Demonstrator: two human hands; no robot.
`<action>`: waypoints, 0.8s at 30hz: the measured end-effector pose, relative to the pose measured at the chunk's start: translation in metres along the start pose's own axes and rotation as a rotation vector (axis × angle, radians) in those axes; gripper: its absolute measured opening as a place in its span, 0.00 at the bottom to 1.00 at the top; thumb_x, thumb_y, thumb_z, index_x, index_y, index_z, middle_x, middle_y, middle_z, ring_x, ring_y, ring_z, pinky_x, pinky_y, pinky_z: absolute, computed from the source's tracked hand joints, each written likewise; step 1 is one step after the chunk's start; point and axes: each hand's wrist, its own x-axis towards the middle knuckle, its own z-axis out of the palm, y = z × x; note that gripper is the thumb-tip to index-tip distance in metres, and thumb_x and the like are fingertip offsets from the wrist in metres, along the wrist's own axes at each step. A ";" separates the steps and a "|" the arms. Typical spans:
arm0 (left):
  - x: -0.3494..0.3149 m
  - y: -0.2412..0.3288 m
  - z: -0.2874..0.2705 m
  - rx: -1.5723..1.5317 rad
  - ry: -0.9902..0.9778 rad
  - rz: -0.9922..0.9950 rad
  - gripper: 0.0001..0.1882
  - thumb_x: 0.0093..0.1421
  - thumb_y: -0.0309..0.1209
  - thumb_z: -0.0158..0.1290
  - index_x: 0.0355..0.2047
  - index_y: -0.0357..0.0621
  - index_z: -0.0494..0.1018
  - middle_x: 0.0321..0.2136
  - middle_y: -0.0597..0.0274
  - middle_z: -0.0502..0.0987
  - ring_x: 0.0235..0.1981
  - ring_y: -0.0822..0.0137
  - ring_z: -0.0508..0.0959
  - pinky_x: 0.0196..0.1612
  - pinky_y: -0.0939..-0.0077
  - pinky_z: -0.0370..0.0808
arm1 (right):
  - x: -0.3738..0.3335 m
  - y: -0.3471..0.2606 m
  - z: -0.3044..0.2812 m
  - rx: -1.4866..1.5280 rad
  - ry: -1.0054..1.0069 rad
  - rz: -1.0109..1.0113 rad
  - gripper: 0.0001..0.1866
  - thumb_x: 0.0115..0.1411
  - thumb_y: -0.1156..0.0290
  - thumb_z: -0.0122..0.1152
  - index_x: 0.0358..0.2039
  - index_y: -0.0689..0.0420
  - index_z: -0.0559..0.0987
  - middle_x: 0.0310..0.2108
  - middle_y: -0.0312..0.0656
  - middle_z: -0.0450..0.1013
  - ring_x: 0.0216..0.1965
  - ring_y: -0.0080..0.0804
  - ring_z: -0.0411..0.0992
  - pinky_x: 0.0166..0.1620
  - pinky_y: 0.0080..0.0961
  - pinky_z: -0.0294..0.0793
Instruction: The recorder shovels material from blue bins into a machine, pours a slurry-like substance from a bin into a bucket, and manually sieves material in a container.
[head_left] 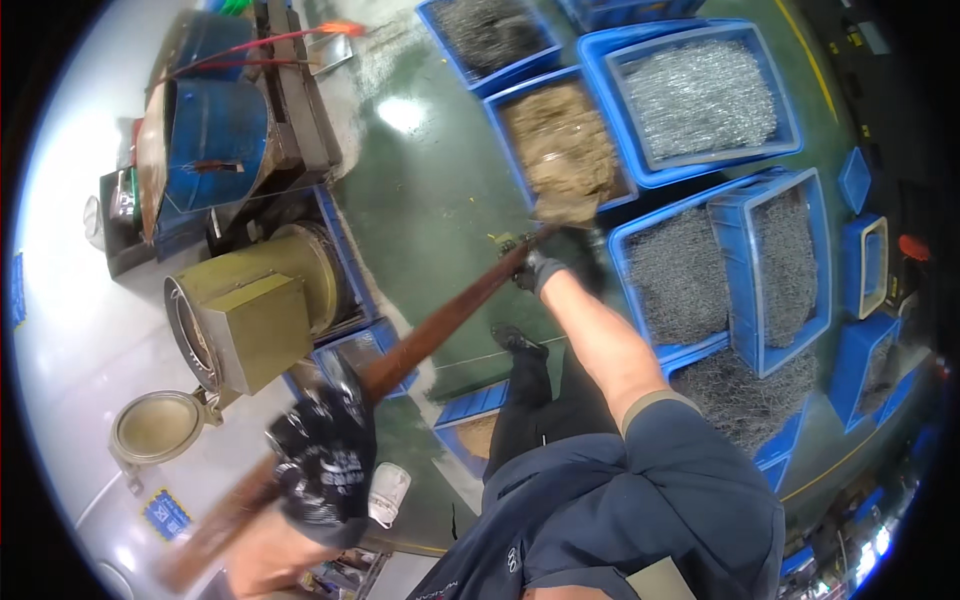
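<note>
I hold a long reddish-brown handle (440,333) that runs slantwise from the lower left toward the upper middle. My left hand (325,455), in a black glove, is wrapped round its lower part. Farther up, my right hand (522,264) in a dark glove grips it near the far end. The flat tan head (568,207) of this shovel-like tool lies at the near edge of a blue crate (497,128) filled with brown, grainy material (560,145). Where the head ends and the material begins is hard to make out.
To the right, blue crates hold silvery metal pieces (700,100) and dark wiry pieces (680,275). A yellow-green drum machine (260,300) with an open round lid (158,427) stands left, below a blue drum (215,140). A white shoe-like object (388,494) lies near my left hand.
</note>
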 end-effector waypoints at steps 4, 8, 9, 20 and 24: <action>-0.058 0.073 0.057 -0.491 -0.316 -0.022 0.26 0.56 0.35 0.50 0.56 0.40 0.67 0.29 0.57 0.75 0.32 0.58 0.77 0.34 0.55 0.73 | -0.007 0.014 -0.052 -0.089 -0.078 0.065 0.15 0.64 0.53 0.45 0.41 0.50 0.71 0.34 0.41 0.73 0.35 0.38 0.72 0.39 0.38 0.74; -0.121 0.177 0.111 -1.364 -0.746 -0.180 0.11 0.57 0.37 0.49 0.36 0.45 0.70 0.21 0.47 0.76 0.23 0.45 0.77 0.25 0.49 0.71 | -0.024 0.035 -0.069 -0.132 0.060 -0.113 0.18 0.63 0.48 0.48 0.35 0.51 0.71 0.21 0.40 0.68 0.23 0.38 0.69 0.28 0.39 0.72; -0.125 0.198 0.101 -1.282 -0.819 -0.160 0.10 0.55 0.35 0.48 0.31 0.41 0.72 0.18 0.48 0.75 0.18 0.47 0.77 0.21 0.51 0.72 | -0.030 0.031 -0.070 -0.215 0.077 -0.062 0.17 0.63 0.49 0.48 0.35 0.51 0.71 0.21 0.40 0.68 0.23 0.37 0.70 0.28 0.40 0.73; -0.133 0.325 0.137 -1.278 -0.841 -0.364 0.09 0.52 0.31 0.53 0.36 0.51 0.74 0.21 0.55 0.76 0.22 0.51 0.78 0.26 0.54 0.75 | 0.064 -0.003 -0.110 -0.506 0.503 -0.207 0.13 0.64 0.63 0.48 0.25 0.55 0.73 0.14 0.40 0.65 0.12 0.37 0.66 0.17 0.35 0.68; -0.162 0.368 0.148 -1.249 -0.813 -0.423 0.12 0.50 0.31 0.55 0.38 0.52 0.73 0.22 0.57 0.76 0.23 0.51 0.78 0.27 0.55 0.74 | 0.076 -0.005 -0.126 -0.646 0.566 -0.268 0.14 0.61 0.63 0.51 0.22 0.55 0.72 0.13 0.41 0.65 0.13 0.37 0.66 0.18 0.33 0.67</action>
